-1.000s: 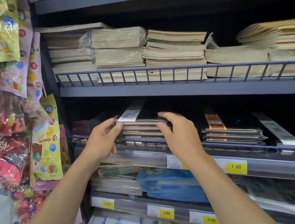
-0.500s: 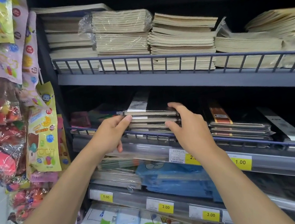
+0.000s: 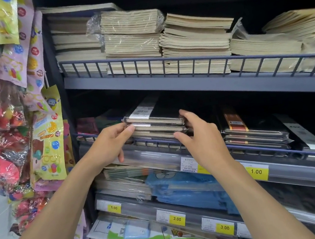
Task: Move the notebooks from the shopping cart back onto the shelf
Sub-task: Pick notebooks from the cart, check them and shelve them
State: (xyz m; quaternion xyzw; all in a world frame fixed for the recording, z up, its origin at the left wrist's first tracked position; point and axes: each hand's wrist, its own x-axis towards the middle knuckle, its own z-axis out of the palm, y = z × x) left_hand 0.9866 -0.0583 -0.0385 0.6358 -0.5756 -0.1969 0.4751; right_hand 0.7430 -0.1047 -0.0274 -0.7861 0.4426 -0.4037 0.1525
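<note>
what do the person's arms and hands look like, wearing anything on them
Nothing worn shows. The left hand and right hand have no gloves, and no rings, watch or bracelet can be seen. Both forearms are bare, with no sleeve in view down to the picture's bottom edge.

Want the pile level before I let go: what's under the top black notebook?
Under the top black notebook, three or so more wrapped notebooks show as edges, between left hand and right hand. The shelf board beneath is hidden by the wire rail.
</note>
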